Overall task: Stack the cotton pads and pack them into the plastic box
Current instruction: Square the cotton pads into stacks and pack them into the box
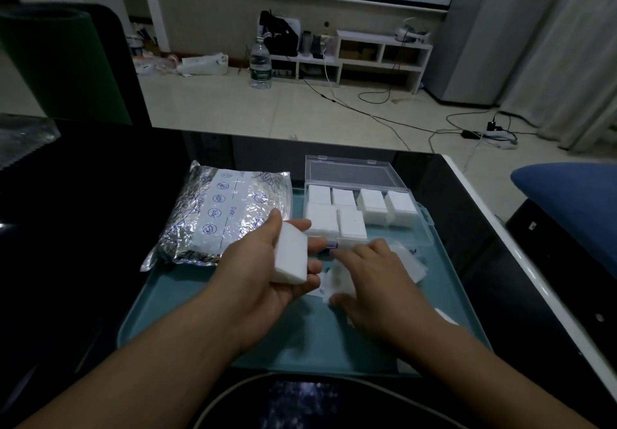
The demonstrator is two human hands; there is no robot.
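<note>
1. Cotton pads (291, 255), a thick white stack, held in left hand (267, 271): thumb over the top edge, fingers curled under, stack squeezed between them, probably to keep the edges square.
2. Right hand (374, 281) palm down on loose pads (340, 281) at the tray's centre, fingers bent over them; likely gathering more for the stack. Cannot tell whether a pad is actually pinched.
3. Clear plastic box (417, 211) at 1 o'clock on teal tray (200, 281), lid laid back at 12 o'clock; white stacks already filling several compartments, so packing judged well along.
4. Foil pouch (227, 214) lying at 10 o'clock, just beside the box, within easy reach as supply.
5. Held stack apart from box, just short of its near edge.
</note>
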